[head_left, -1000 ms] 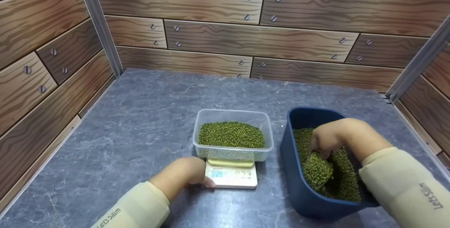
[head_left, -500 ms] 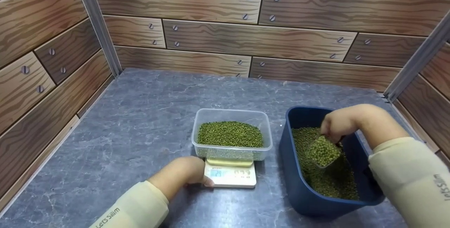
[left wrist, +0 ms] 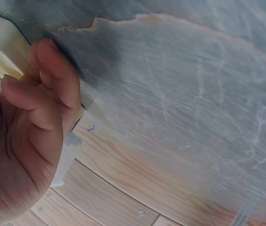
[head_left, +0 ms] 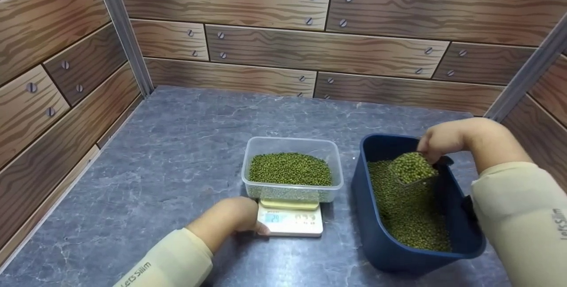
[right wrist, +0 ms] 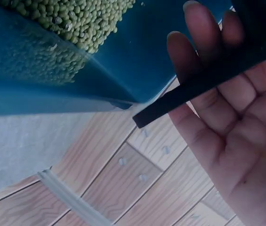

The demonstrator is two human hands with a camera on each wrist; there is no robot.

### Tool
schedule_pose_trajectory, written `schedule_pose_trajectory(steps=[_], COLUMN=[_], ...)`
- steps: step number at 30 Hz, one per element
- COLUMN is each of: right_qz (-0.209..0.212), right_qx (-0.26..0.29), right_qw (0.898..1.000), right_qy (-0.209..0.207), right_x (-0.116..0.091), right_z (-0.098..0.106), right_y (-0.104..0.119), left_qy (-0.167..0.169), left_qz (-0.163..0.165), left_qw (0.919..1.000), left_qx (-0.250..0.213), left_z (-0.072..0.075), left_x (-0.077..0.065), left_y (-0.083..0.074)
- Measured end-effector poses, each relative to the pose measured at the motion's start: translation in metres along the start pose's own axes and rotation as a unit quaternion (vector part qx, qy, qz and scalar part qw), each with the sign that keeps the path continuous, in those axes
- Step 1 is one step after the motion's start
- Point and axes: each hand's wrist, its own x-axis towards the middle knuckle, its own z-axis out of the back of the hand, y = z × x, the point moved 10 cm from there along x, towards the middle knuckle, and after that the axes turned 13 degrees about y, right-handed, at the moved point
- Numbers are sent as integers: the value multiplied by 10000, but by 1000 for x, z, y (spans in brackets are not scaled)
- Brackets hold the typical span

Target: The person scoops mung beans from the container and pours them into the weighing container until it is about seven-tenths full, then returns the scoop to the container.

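Note:
My right hand point(head_left: 445, 138) grips a scoop by its black handle point(right wrist: 175, 102). The scoop's clear cup, heaped with green mung beans point(head_left: 412, 167), is held above the beans within the blue bin point(head_left: 370, 229). At the table's middle, a clear plastic container point(head_left: 288, 193) holding more mung beans stands on a white kitchen scale point(head_left: 290, 224). My left hand point(head_left: 239, 216) holds the scale's front left corner, with the thumb at its front edge; the left wrist view shows curled fingers point(left wrist: 53, 80) beside it. The lit display seems to read 29, its last digits unclear.
Wood-patterned walls point(head_left: 248, 43) enclose the grey-blue marbled table point(head_left: 199, 136) at the back and both sides. The bin stands close to the container's right, its rim higher than the scale. One small pale speck lies between them.
My right hand has lifted the full scoop up out of the beans and moved back and to the right. The left hand, scale and container have stayed in place.

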Motion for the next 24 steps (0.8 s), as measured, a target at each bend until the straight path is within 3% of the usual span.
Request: schedule_pose_trajectory(steps=[7,15,24], right_qz=[-37,50,185], right_qx=[701,1504,1858], right_qw=[9971,9866,9788], right_qy=[-285,-632,-840], right_x=[0,-1,1], right_z=[6,11,12], right_y=[-13,-25,-29], left_qy=[23,81,-19], left_qz=[46,37,-62], left_qw=[10000,9999,10000], left_qx=[-45,-98,-1], left_z=[-1,-2,0], left_x=[1,3,1], left_y=[2,2,-1])
